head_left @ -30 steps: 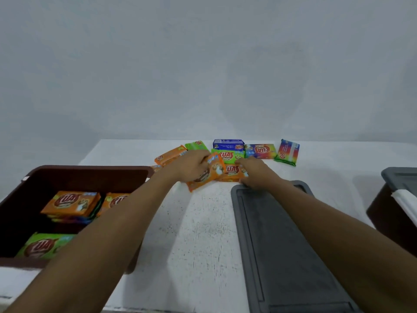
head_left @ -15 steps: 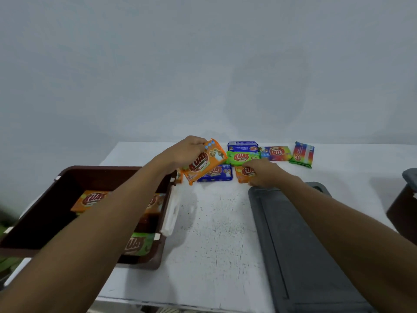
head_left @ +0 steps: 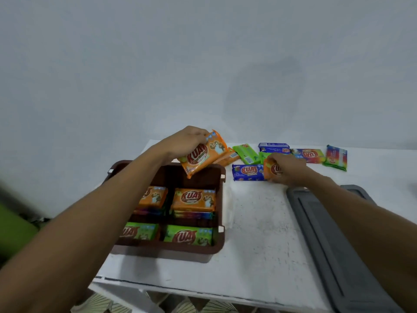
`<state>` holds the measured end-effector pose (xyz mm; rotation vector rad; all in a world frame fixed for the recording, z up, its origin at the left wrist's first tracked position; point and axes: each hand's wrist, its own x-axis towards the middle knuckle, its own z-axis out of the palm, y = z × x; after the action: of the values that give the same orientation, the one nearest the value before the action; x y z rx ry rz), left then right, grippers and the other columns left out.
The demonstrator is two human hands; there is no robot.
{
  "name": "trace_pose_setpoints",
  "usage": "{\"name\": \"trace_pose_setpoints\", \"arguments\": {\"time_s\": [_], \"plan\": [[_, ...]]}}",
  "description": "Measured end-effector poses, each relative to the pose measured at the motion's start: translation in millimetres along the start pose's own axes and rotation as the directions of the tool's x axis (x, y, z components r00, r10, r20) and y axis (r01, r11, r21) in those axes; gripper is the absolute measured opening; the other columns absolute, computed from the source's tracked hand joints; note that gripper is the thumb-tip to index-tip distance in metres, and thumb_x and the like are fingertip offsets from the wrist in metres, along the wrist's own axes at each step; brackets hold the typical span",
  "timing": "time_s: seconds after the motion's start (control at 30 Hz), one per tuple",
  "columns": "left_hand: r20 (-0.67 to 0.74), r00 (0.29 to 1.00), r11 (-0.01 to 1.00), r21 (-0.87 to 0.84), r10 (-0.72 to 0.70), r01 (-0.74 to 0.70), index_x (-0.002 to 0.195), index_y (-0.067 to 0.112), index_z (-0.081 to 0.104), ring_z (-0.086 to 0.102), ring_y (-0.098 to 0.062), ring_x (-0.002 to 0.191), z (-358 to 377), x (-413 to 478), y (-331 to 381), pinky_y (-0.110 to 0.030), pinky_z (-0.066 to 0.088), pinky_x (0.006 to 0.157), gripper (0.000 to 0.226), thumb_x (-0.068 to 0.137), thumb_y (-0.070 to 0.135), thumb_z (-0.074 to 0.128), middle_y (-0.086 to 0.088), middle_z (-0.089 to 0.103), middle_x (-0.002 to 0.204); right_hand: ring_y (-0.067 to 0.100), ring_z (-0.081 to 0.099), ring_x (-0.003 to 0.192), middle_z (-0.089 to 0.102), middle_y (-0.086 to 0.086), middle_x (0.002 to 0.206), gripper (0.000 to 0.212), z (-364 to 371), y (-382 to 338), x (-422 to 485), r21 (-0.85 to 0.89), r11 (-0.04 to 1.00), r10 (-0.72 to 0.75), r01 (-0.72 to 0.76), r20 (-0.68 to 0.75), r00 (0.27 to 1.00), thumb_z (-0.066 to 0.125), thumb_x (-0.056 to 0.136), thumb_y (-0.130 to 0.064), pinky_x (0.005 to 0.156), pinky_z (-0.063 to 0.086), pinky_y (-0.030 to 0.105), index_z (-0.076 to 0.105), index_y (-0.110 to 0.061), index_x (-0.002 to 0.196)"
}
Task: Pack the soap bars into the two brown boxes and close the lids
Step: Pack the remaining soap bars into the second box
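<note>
While the brown box point(head_left: 171, 247) holds four stacks | left hand point(head_left: 187, 141) pinches orange soap bar point(head_left: 204, 153) above | right hand point(head_left: 288, 169) grips another orange bar point(head_left: 272, 169) | loose bars point(head_left: 248, 172) remain, gray lid point(head_left: 334, 245) off

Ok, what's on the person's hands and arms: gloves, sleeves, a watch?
Nothing that shows. The left hand and the right hand have no gloves, and I can make out no rings. The left forearm and the right forearm are uncovered all the way to the picture's edge, with no sleeve, watch or band in view.
</note>
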<state>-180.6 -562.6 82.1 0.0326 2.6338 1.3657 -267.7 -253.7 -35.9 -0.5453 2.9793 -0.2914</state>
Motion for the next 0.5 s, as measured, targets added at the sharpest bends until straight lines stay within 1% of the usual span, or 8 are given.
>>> {"name": "trace_pose_setpoints", "arguments": {"time_s": [0.03,0.1,0.17,0.2,0.27,0.33,0.43,0.5], "plan": [[0.014,1.000,0.999,0.035,0.006,-0.007,0.112,0.016,0.064,0.068,-0.015,0.085,-6,-3,-4,-0.029,0.053,0.077,0.023,0.100,0.019,0.045,-0.002,0.070,0.101,0.023,0.053,0.115,0.055,0.000,0.131,0.070,-6,-7,-4,0.047,0.999,-0.012,0.014,-0.036,0.999,0.076,0.076,-0.046,0.093,0.043,0.044,0.043,-0.025,0.135],[0.054,0.998,0.993,0.109,0.037,-0.042,0.116,0.023,0.058,0.067,-0.013,0.086,-20,-10,-16,-0.027,0.053,0.074,0.019,0.100,0.022,0.047,0.003,0.068,0.102,0.020,0.056,0.107,0.057,0.000,0.126,0.071,-18,-27,-14,0.178,0.982,-0.044,0.060,-0.093,0.995,0.078,0.075,-0.046,0.087,0.048,0.036,0.046,-0.024,0.134],[0.104,0.992,0.983,0.163,0.064,-0.081,0.113,0.021,0.053,0.064,-0.017,0.078,-32,-17,-30,-0.031,0.049,0.070,0.015,0.099,0.021,0.049,-0.001,0.069,0.099,0.017,0.058,0.101,0.059,-0.001,0.118,0.068,-31,-55,-22,0.274,0.953,-0.082,0.128,-0.173,0.981,0.080,0.073,-0.043,0.082,0.049,0.029,0.050,-0.022,0.130],[0.128,0.989,0.978,0.188,0.072,-0.095,0.110,0.019,0.050,0.060,-0.018,0.071,-37,-19,-37,-0.034,0.046,0.067,0.012,0.098,0.021,0.050,-0.004,0.069,0.095,0.016,0.059,0.099,0.059,-0.003,0.114,0.066,-38,-71,-26,0.300,0.940,-0.101,0.162,-0.210,0.973,0.081,0.072,-0.041,0.079,0.049,0.026,0.052,-0.022,0.129],[0.171,0.980,0.957,0.251,0.100,-0.142,0.104,0.018,0.044,0.048,-0.017,0.062,-45,-26,-53,-0.034,0.039,0.062,0.011,0.097,0.021,0.052,-0.006,0.066,0.085,0.014,0.060,0.097,0.059,-0.006,0.110,0.064,-48,-106,-35,0.315,0.919,-0.154,0.237,-0.266,0.952,0.082,0.072,-0.040,0.076,0.047,0.019,0.056,-0.020,0.127],[0.213,0.969,0.928,0.321,0.124,-0.189,0.101,0.018,0.039,0.046,-0.014,0.058,-52,-34,-67,-0.029,0.040,0.058,0.024,0.092,0.024,0.060,-0.001,0.066,0.085,0.013,0.060,0.097,0.061,-0.007,0.112,0.064,-54,-139,-41,0.293,0.907,-0.218,0.302,-0.285,0.933,0.081,0.073,-0.044,0.080,0.049,0.022,0.058,-0.019,0.127],[0.268,0.950,0.880,0.399,0.158,-0.258,0.102,0.019,0.035,0.055,-0.006,0.058,-63,-49,-88,-0.021,0.043,0.056,0.051,0.079,0.033,0.078,0.004,0.067,0.086,0.010,0.059,0.098,0.062,-0.009,0.116,0.063,-55,-183,-47,0.259,0.904,-0.278,0.341,-0.250,0.928,0.078,0.073,-0.051,0.084,0.049,0.027,0.058,-0.023,0.126],[0.303,0.936,0.850,0.429,0.181,-0.304,0.100,0.020,0.035,0.057,-0.007,0.063,-70,-58,-106,-0.023,0.045,0.058,0.056,0.073,0.035,0.083,0.004,0.064,0.083,0.007,0.060,0.095,0.063,-0.012,0.111,0.059,-49,-208,-50,0.237,0.909,-0.307,0.344,-0.181,0.935,0.076,0.072,-0.055,0.084,0.051,0.029,0.060,-0.027,0.122]]}}
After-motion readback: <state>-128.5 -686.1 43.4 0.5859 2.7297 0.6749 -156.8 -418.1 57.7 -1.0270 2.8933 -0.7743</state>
